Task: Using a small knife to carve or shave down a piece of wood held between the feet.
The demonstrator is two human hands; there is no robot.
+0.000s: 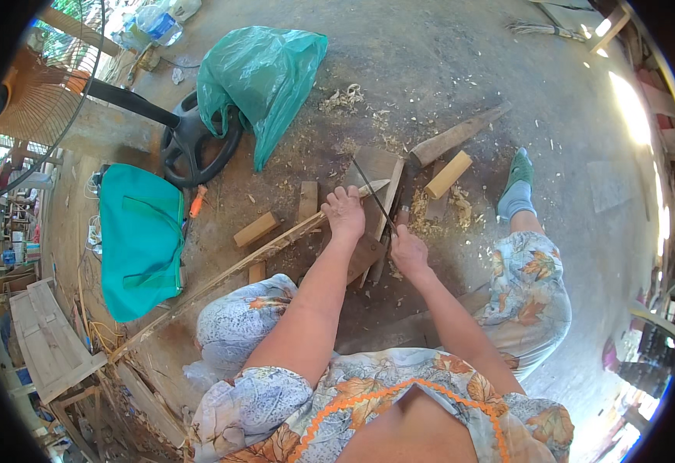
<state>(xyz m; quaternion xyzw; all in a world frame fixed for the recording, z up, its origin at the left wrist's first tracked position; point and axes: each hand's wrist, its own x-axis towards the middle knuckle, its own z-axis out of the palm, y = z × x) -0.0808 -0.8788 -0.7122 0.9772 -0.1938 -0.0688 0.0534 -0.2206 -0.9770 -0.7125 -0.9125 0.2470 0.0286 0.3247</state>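
My left hand (343,212) presses down with curled fingers on a long wooden strip (264,251), close to its pale, pointed end. The strip slants from the lower left up to the middle. In my right hand (409,251) is the end of a long, thin, dark blade-like tool (376,197); its exact kind does not show. The tool crosses over the strip just right of my left hand. Beneath both lies a flat wooden board (377,163), with other wood pieces partly hidden by my hands and arms.
Wood blocks (257,229) (448,174) and a thick wooden handle (461,136) lie around, among shavings (343,98). To the left are a teal bag (143,243), an orange-handled tool (197,201), a standing fan's base (201,143) and a green plastic bag (264,73). My sock-covered foot (516,185) rests right.
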